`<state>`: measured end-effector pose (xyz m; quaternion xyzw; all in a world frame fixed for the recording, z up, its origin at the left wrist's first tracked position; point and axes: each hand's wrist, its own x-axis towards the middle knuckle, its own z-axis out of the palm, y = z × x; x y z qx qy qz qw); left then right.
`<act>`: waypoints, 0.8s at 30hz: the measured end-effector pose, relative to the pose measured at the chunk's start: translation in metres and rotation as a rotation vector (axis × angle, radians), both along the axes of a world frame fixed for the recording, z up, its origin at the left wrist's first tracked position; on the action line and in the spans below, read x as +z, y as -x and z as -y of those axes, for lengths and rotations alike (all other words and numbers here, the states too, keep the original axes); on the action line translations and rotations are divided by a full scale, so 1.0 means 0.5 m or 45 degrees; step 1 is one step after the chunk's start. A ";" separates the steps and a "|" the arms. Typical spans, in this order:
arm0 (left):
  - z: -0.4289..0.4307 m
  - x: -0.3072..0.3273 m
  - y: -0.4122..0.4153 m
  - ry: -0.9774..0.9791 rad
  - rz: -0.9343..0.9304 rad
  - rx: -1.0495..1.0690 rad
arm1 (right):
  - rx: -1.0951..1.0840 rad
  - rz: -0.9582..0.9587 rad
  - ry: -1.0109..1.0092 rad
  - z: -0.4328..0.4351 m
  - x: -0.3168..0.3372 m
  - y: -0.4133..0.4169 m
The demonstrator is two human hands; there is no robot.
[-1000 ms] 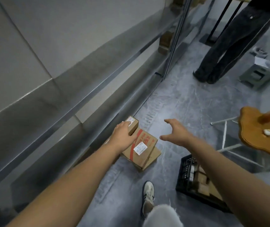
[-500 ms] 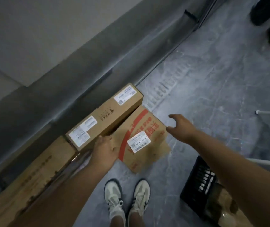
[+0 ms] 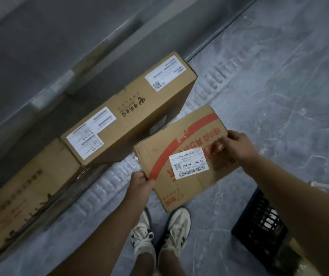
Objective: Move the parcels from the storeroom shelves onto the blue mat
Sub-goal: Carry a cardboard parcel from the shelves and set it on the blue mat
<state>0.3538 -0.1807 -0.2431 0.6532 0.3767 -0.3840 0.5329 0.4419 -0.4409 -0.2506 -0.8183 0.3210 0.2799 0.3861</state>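
My left hand and right hand grip opposite edges of the box; its long axis runs between them.

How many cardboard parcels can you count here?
3: a red-striped parcel held by the left hand and right hand; a white-labelled parcel beyond it; a third parcel left of that. The black crate may hide more.

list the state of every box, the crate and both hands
striped box, closed, tilted, held by both hands
long box, closed, lying flat, untouched
left box, closed, flat, beside the long box
crate, upright on the floor, contents unclear
left hand, grips the striped box's left edge
right hand, grips its right edge
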 end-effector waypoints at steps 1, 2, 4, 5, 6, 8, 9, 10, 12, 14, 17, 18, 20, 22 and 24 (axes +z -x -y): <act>-0.002 0.034 0.003 -0.007 0.040 0.047 | -0.061 0.007 0.003 0.009 0.035 0.014; -0.003 0.071 0.003 -0.015 0.067 0.063 | -0.118 0.038 0.002 0.019 0.079 0.025; -0.008 0.168 -0.004 0.026 0.143 0.076 | -0.198 0.096 0.032 0.039 0.188 0.042; -0.012 0.222 -0.013 0.044 0.179 0.052 | -0.252 0.105 0.047 0.044 0.253 0.049; -0.014 0.280 -0.026 0.063 0.204 0.010 | -0.307 0.109 0.046 0.048 0.320 0.055; -0.022 0.397 -0.046 0.057 0.237 -0.082 | -0.351 0.135 0.051 0.046 0.453 0.071; -0.030 0.458 -0.052 0.043 0.264 -0.108 | -0.332 0.179 0.052 0.039 0.520 0.077; -0.039 0.518 -0.058 0.036 0.293 -0.115 | -0.320 0.231 0.047 0.032 0.584 0.080; -0.057 0.631 -0.064 0.033 0.364 -0.061 | -0.291 0.327 0.024 0.018 0.706 0.089; -0.076 0.735 -0.057 0.006 0.487 0.027 | -0.275 0.406 -0.048 0.002 0.804 0.101; -0.089 0.861 -0.013 -0.047 0.677 0.173 | -0.270 0.461 -0.159 -0.018 0.901 0.129; -0.089 0.890 0.015 -0.053 0.699 0.243 | -0.251 0.473 -0.197 -0.025 0.926 0.139; -0.080 0.932 0.076 -0.045 0.687 0.405 | -0.172 0.464 -0.290 -0.040 0.962 0.154; -0.070 0.959 0.127 -0.070 0.723 0.527 | -0.085 0.445 -0.350 -0.054 0.990 0.174; -0.074 0.984 0.166 -0.123 0.760 0.656 | 0.016 0.441 -0.411 -0.066 1.005 0.181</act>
